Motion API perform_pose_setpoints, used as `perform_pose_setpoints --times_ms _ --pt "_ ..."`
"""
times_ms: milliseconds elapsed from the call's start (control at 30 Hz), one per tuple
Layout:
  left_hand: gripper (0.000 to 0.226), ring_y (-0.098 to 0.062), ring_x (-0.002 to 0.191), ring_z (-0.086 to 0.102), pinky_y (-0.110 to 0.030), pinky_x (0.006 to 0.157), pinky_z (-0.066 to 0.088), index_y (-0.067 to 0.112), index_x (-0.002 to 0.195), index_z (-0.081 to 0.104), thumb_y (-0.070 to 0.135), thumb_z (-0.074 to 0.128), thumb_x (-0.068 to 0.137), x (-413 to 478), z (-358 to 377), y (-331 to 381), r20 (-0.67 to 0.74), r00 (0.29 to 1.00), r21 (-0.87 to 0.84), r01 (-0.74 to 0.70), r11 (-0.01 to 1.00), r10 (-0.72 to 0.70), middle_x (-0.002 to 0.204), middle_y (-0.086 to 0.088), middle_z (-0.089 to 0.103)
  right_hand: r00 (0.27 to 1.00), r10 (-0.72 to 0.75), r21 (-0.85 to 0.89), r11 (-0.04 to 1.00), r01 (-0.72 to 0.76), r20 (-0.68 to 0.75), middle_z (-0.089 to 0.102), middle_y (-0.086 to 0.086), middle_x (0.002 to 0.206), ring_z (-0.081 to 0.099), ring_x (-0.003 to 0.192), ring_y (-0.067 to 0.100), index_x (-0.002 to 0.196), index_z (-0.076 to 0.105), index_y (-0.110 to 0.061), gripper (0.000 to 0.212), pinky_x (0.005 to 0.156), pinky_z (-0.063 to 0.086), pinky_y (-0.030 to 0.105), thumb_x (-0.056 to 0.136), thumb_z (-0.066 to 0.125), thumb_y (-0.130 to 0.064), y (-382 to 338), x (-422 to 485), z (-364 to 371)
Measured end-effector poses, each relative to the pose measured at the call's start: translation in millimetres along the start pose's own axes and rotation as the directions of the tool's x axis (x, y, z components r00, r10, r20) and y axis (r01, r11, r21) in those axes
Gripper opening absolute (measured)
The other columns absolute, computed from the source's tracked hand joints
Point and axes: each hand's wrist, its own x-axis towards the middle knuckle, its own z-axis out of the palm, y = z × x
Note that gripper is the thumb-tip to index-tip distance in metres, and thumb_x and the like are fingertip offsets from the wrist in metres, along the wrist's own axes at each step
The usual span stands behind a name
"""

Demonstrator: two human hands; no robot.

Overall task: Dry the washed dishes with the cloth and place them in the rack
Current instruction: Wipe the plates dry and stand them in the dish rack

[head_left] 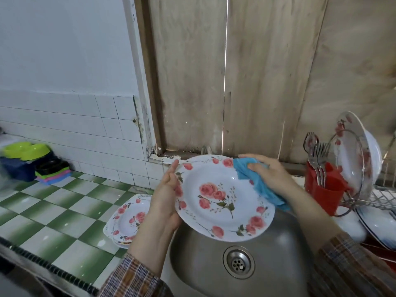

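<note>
Left hand (pixel 166 196) holds the plate (pixel 222 200) by its left rim over the sink (pixel 278 245). Thumb side is laid over the rim's face, one finger straight up along the edge, the rest hidden behind, so we can't say how they sit. Our right hand (pixel 270 174) is curled round the cloth (pixel 243 171), a blue one, bunched up & pressed onto the plate's upper-right rim; a tail of it hangs down past the right edge. We see the plate tilted face-up toward us, white w/ pink roses in the middle & round the rim, held in the air above the basin, the drain (pixel 238 262) showing below its low edge. Plaid sleeves (pixel 132 275) on both forearms.

Left of the sink, on the green-&-white checked bench (pixel 53 213), a stack of plates (pixel 126 219) in the same rose pattern lies flat, partly behind our left wrist. Far left, near the tiled wall (pixel 75 125), green bowls (pixel 25 150) sit on a dark blue tub (pixel 17 168), blurred; next to them a pile of coloured items (pixel 53 176) we can't ID.

Right of the sink stands the rack (pixel 383 199), wire, w/ two rose-print dishes (pixel 355 151) upright in it. A red cutlery holder (pixel 323 189) sits at its sink side, forks (pixel 320 157) & a spoon (pixel 311 140) standing in it, handles down. Rough wood boards (pixel 214 82) behind everything.
</note>
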Motion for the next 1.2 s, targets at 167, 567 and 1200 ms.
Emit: perform_pose_setpoints --times_ms 167,567,1200 --pt "0.035 -0.017 0.100 0.070 -0.036 0.084 0.058 0.034 0.127 0.061 0.020 0.038 0.105 -12.0 12.5 -11.8 0.070 0.980 0.138 -0.192 0.972 0.184 0.110 0.003 0.073 0.963 -0.002 -0.102 0.994 -0.027 -0.270 0.032 -0.004 0.155 0.032 0.138 0.009 0.147 0.035 -0.029 0.044 0.113 0.031 0.032 0.104 0.041 -0.025 14.3 -9.1 59.3" --pt "0.036 -0.009 0.099 0.069 -0.021 0.071 0.057 0.032 0.129 0.056 0.012 0.044 0.101 -18.1 -7.2 4.3 0.060 0.848 0.148 -0.529 0.836 0.526 0.108 0.011 0.073 0.908 -0.295 -0.547 0.727 0.415 0.297 -0.007 -0.024 0.156 -0.022 0.142 -0.005 0.147 0.001 -0.046 0.056 0.122 -0.008 0.037 0.096 0.020 -0.057 51.7 -28.0 82.4" --pt "0.037 -0.017 0.115 0.063 -0.034 0.091 0.054 0.034 0.124 0.063 0.025 0.052 0.089 -34.1 7.5 -17.9 0.218 0.829 0.179 -0.553 0.814 0.515 0.122 0.004 0.068 0.933 -0.343 -0.320 0.901 0.293 -0.111 -0.020 -0.021 0.156 -0.018 0.146 0.001 0.147 -0.014 -0.034 0.066 0.122 -0.005 0.031 0.097 0.018 -0.062 31.6 -11.0 110.7"
